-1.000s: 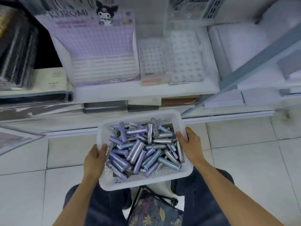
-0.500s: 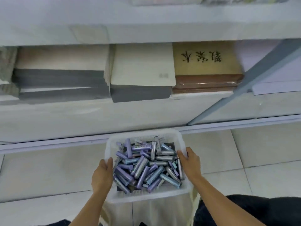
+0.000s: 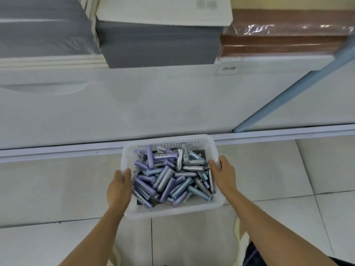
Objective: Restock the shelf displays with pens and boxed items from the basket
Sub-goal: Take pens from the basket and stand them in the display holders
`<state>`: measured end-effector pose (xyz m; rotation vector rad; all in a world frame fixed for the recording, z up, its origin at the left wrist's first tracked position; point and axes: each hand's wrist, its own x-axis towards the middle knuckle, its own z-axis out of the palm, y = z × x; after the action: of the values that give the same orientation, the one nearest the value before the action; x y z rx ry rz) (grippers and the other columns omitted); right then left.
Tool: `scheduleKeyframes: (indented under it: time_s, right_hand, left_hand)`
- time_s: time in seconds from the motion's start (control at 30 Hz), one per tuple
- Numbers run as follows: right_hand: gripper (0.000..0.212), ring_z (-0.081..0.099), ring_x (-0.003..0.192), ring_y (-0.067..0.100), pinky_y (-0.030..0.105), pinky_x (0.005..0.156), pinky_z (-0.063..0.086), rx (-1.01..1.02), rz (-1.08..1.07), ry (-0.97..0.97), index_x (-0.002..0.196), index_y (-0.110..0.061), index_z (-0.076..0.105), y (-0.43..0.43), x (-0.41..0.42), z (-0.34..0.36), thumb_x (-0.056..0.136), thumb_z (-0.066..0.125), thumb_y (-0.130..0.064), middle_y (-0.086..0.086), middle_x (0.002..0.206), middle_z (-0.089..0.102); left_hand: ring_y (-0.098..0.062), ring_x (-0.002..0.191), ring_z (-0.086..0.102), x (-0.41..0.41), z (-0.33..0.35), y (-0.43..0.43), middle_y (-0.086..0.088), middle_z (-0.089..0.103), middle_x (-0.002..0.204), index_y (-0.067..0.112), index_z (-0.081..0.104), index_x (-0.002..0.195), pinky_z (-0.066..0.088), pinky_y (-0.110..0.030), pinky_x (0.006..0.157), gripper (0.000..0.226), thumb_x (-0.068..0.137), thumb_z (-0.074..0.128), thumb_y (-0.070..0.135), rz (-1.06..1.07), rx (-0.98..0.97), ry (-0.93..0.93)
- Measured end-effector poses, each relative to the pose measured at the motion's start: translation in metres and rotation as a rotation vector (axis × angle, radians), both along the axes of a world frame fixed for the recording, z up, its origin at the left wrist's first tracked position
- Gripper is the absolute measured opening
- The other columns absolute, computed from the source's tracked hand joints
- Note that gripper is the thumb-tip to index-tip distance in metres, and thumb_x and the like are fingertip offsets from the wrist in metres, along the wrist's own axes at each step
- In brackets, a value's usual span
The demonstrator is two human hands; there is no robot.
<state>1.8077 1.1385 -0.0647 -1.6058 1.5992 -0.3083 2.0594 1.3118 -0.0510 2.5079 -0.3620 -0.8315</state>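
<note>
A white plastic basket (image 3: 169,139) sits low in front of me, above the tiled floor, close to the shelf base. It is heaped with several small purple, blue and silver boxed items (image 3: 169,175). My left hand (image 3: 119,187) grips the basket's left rim, thumb over the edge. My right hand (image 3: 222,173) grips the right rim the same way. Both forearms reach in from the bottom of the view.
The white shelf base (image 3: 134,104) rises right behind the basket. On the lowest shelf lie grey paper stacks (image 3: 159,43), a white pack (image 3: 163,10) and a brown wrapped pack (image 3: 284,39). A pale blue strut (image 3: 299,87) slants at the right. Pale floor tiles (image 3: 57,189) surround the basket.
The view has dropped from the upper pen displays to the lowest shelf and moved closer. The basket has come down toward the floor, still held at both rims.
</note>
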Motion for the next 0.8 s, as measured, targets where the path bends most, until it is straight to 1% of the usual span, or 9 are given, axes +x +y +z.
scheduleKeyframes:
  time_s: [0.1, 0.13, 0.2, 0.27, 0.33, 0.4, 0.47, 0.67, 0.8]
  right_hand:
    - [0.026, 0.05, 0.066, 0.018, 0.028, 0.055, 0.036, -0.002, 0.006, 0.051, 0.081, -0.021, 0.042, -0.001, 0.004, 0.007, 0.094, 0.056, -0.039, -0.003, 0.074, 0.05]
    - [0.024, 0.053, 0.075, 0.019, 0.029, 0.063, 0.042, -0.059, -0.018, 0.056, 0.093, -0.019, 0.047, 0.0, 0.007, 0.011, 0.092, 0.059, -0.04, -0.001, 0.086, 0.053]
    - [0.037, 0.051, 0.093, 0.017, 0.029, 0.082, 0.043, -0.263, -0.037, 0.015, 0.116, -0.013, 0.049, -0.001, 0.014, 0.022, 0.089, 0.063, -0.035, 0.001, 0.108, 0.051]
    - [0.038, 0.05, 0.1, 0.014, 0.028, 0.086, 0.043, -0.373, 0.119, -0.058, 0.122, -0.013, 0.049, -0.003, 0.026, 0.035, 0.09, 0.064, -0.03, 0.001, 0.115, 0.05]
    - [0.034, 0.051, 0.1, 0.016, 0.031, 0.084, 0.045, -0.365, 0.422, 0.027, 0.119, -0.014, 0.053, -0.003, 0.038, 0.039, 0.09, 0.063, -0.03, 0.003, 0.115, 0.052]
    - [0.041, 0.049, 0.109, 0.023, 0.034, 0.087, 0.043, -0.333, 0.666, 0.234, 0.124, -0.014, 0.052, 0.002, 0.046, 0.035, 0.089, 0.063, -0.034, 0.006, 0.123, 0.049]
    - [0.049, 0.043, 0.117, 0.026, 0.035, 0.092, 0.042, -0.327, 0.747, 0.361, 0.131, -0.015, 0.047, 0.009, 0.049, 0.028, 0.09, 0.062, -0.035, 0.008, 0.129, 0.042]
    - [0.04, 0.045, 0.118, 0.03, 0.036, 0.092, 0.045, -0.222, 0.774, 0.431, 0.131, -0.006, 0.043, 0.015, 0.055, 0.02, 0.098, 0.052, -0.026, 0.014, 0.136, 0.038]
    - [0.031, 0.051, 0.11, 0.031, 0.038, 0.086, 0.044, -0.137, 0.801, 0.41, 0.125, -0.006, 0.048, 0.013, 0.061, 0.022, 0.098, 0.05, -0.021, 0.015, 0.128, 0.05]
  left_hand:
    - [-0.031, 0.079, 0.054, -0.002, 0.006, -0.001, -0.012, 0.057, 0.087, 0.006, 0.049, 0.096, 0.039, -0.038, 0.063, 0.034, 0.101, 0.04, 0.038, -0.015, 0.0, -0.027]
    - [-0.034, 0.091, 0.054, -0.005, 0.01, -0.003, -0.016, 0.056, 0.101, 0.003, 0.05, 0.105, 0.042, -0.04, 0.073, 0.032, 0.1, 0.045, 0.034, -0.026, 0.001, -0.102]
    - [-0.035, 0.112, 0.043, -0.015, 0.021, -0.009, -0.02, 0.047, 0.122, -0.001, 0.047, 0.122, 0.037, -0.045, 0.095, 0.037, 0.095, 0.056, 0.022, -0.063, -0.086, -0.308]
    - [-0.029, 0.112, 0.042, -0.028, 0.031, -0.019, -0.017, 0.048, 0.121, 0.002, 0.05, 0.122, 0.037, -0.043, 0.097, 0.035, 0.091, 0.062, 0.013, -0.244, -0.255, -0.403]
    - [-0.02, 0.102, 0.048, -0.042, 0.036, -0.03, -0.009, 0.054, 0.112, 0.008, 0.058, 0.115, 0.044, -0.036, 0.088, 0.025, 0.092, 0.062, 0.017, -0.512, -0.325, -0.298]
    - [-0.024, 0.104, 0.051, -0.055, 0.03, -0.038, -0.008, 0.055, 0.113, 0.009, 0.058, 0.117, 0.043, -0.035, 0.089, 0.03, 0.094, 0.06, 0.027, -0.716, -0.252, -0.254]
    - [-0.024, 0.114, 0.047, -0.064, 0.023, -0.045, -0.007, 0.051, 0.123, 0.012, 0.049, 0.129, 0.038, -0.032, 0.097, 0.043, 0.095, 0.056, 0.037, -0.81, -0.087, -0.326]
    - [-0.023, 0.116, 0.044, -0.058, 0.015, -0.058, -0.008, 0.048, 0.124, 0.011, 0.045, 0.126, 0.034, -0.029, 0.101, 0.043, 0.095, 0.055, 0.04, -0.813, 0.065, -0.308]
    - [-0.022, 0.112, 0.044, -0.064, 0.017, -0.058, -0.007, 0.048, 0.12, 0.012, 0.046, 0.121, 0.034, -0.028, 0.097, 0.037, 0.101, 0.041, 0.043, -0.92, 0.189, -0.412]
